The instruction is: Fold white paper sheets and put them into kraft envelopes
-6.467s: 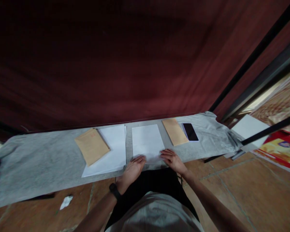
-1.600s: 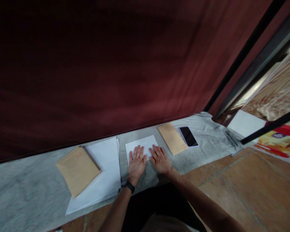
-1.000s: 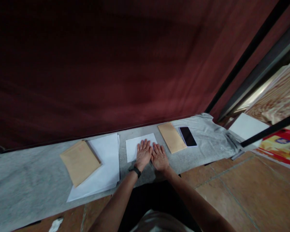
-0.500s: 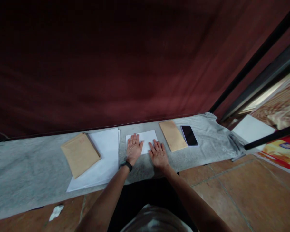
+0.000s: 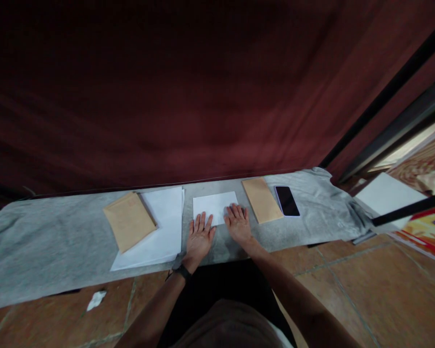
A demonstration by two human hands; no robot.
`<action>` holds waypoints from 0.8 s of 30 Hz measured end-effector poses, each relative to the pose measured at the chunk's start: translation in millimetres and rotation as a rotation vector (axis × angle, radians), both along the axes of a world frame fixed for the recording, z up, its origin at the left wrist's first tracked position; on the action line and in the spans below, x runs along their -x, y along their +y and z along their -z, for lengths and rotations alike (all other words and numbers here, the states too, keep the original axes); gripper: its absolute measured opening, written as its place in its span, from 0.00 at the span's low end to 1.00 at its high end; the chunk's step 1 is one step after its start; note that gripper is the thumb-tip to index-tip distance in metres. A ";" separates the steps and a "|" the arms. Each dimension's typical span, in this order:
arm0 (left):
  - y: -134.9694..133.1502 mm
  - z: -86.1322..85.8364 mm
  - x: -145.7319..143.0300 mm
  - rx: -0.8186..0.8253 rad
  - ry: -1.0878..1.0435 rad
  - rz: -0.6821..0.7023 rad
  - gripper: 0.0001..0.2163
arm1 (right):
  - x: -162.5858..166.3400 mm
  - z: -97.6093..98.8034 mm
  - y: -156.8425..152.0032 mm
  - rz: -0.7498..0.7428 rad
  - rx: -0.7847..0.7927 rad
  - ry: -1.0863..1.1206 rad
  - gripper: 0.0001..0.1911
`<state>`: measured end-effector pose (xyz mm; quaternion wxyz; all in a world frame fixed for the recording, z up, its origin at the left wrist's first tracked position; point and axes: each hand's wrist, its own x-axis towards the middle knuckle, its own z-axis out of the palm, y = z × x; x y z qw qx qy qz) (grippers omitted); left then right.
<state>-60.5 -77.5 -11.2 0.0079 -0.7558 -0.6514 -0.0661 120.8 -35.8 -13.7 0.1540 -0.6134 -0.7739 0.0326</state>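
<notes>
A small white sheet of folded-looking paper point(image 5: 215, 205) lies flat on the grey cloth in front of me. My left hand point(image 5: 200, 237) rests with fingers spread, its fingertips on the paper's lower left edge. At the lower right corner, my right hand point(image 5: 238, 224) lies palm down with fingers apart, touching the paper. Just to the right of it is a brown envelope point(image 5: 262, 200), lying flat. On the left, a stack of brown envelopes point(image 5: 129, 221) sits on top of larger white sheets point(image 5: 170, 227).
A phone point(image 5: 287, 201) with a dark screen lies beside the right envelope. The grey cloth point(image 5: 58, 241) covers a long, narrow bench against a dark red curtain point(image 5: 203, 121). A crumpled white scrap point(image 5: 96, 300) is on the tiled floor point(image 5: 348, 285). Black poles stand at the right.
My left hand has slid down toward me, from the middle of the small paper to its near edge. My right hand has shifted slightly. The camera view has moved a little.
</notes>
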 end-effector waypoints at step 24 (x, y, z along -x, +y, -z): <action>-2.9 2.6 -4.9 -0.001 -0.003 -0.122 0.30 | -4.8 10.0 -5.2 0.173 -0.033 -0.016 0.32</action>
